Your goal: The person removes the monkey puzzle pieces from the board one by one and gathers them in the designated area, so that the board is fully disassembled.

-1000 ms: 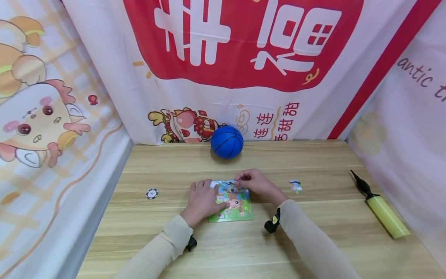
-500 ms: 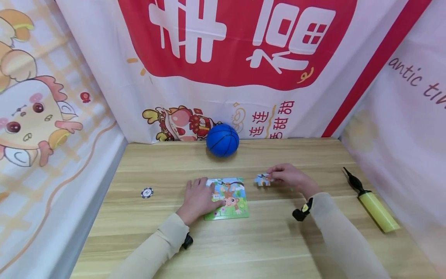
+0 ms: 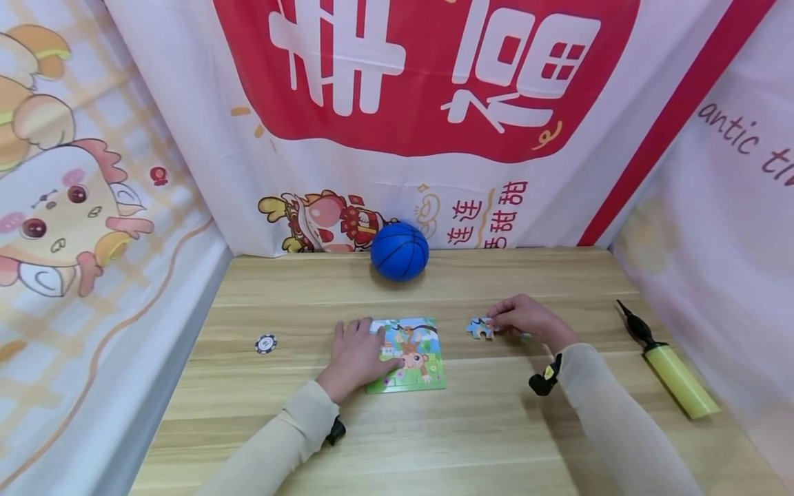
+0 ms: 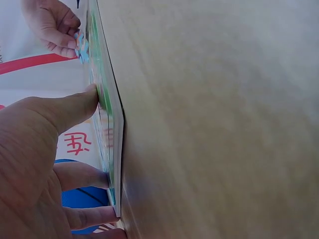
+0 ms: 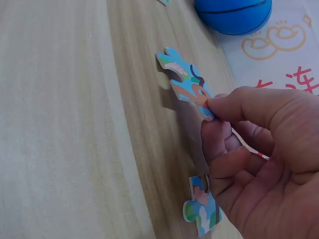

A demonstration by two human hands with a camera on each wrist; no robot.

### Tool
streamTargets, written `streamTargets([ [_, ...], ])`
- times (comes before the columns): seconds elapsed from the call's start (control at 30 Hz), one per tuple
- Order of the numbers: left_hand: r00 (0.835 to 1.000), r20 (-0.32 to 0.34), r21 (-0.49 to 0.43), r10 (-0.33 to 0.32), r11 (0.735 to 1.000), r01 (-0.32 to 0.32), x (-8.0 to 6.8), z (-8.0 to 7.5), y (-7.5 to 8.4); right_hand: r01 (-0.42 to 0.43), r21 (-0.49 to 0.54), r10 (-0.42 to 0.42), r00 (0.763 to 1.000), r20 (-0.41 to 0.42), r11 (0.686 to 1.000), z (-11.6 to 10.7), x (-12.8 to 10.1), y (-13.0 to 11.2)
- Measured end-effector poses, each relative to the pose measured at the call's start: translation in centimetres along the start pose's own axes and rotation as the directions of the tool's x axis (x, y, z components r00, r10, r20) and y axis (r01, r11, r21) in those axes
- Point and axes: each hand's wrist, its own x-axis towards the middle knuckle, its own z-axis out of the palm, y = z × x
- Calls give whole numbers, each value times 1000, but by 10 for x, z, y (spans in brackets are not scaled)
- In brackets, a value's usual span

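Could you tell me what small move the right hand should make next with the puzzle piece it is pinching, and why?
Probably lower the piece flat onto the table and let go. The right hand pinches it by one edge, well to the right of the puzzle board, close to the wood. Another loose piece lies right beside it, and the left hand presses the board down.

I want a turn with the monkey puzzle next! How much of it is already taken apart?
Just begun, it seems. One loose puzzle piece already lies on the wooden table under the right hand, whose grip pinches a second blue cardboard piece beside the board. The left hand presses flat on the colourful monkey jigsaw board, where most pieces look seated.
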Motion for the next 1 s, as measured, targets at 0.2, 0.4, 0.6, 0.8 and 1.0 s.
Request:
streamTargets([
  [0.2,1000,1,-15,-5,1000,5,0,-1,0,1,-35,-2,1000,-11,999,0,-1,2],
  [0.4,1000,12,-22,-11,1000,12,0,-1,1,17,-48,-17,1000,-3,999,1,-3,3],
  [0.6,1000,2,-17,-5,1000,5,-2,1,-2,33,12,-32,998,-54,999,4,-1,-6],
  [0.8,1000,-24,-66,-18,998,17,-7,3,-10,66,-53,-68,997,-24,996,23,4,-27],
  [1.0,999,-29,-83,-30,996,27,-12,4,-23,129,-71,-127,991,28,989,58,16,-47],
])
